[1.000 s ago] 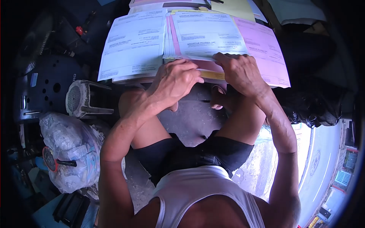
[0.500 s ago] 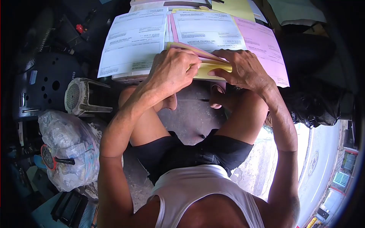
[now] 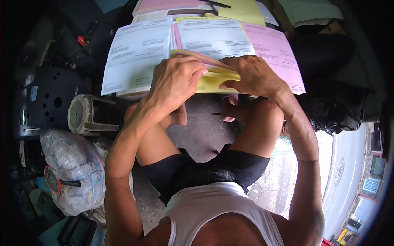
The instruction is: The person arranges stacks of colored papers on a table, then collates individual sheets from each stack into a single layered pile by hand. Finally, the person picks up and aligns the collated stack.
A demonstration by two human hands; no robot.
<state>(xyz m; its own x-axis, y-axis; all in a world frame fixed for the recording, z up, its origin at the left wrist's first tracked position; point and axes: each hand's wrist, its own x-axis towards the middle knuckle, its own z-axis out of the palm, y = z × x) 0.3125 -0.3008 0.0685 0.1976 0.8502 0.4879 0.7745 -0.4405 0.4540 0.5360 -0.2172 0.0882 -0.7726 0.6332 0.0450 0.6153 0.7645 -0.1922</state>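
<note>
Printed forms in white, yellow and pink lie in front of me. My left hand (image 3: 179, 78) is closed, its fingers pinching the near edge of some forms and holding that edge lifted. Pink and yellow layers (image 3: 205, 60) show along the raised edge, with a yellow sheet (image 3: 213, 84) below it. My right hand (image 3: 253, 76) rests on the right end of the lifted sheets, thumb spread from the fingers; its fingertips are partly hidden. A white form (image 3: 133, 57) lies left, another white form (image 3: 213, 37) beyond the hands, and a pink form (image 3: 273, 53) right.
More pink and yellow paper (image 3: 242, 14) lies at the back, beside a dark pen-like stick (image 3: 216, 3). To the left are a plastic stool (image 3: 84, 115) and a clear bag (image 3: 76, 172) of stuff. A black plastic bag (image 3: 338, 110) is at right.
The whole view has shifted slightly. My left hand has moved a little left and down relative to the right hand, and more of the yellow sheet shows between them.
</note>
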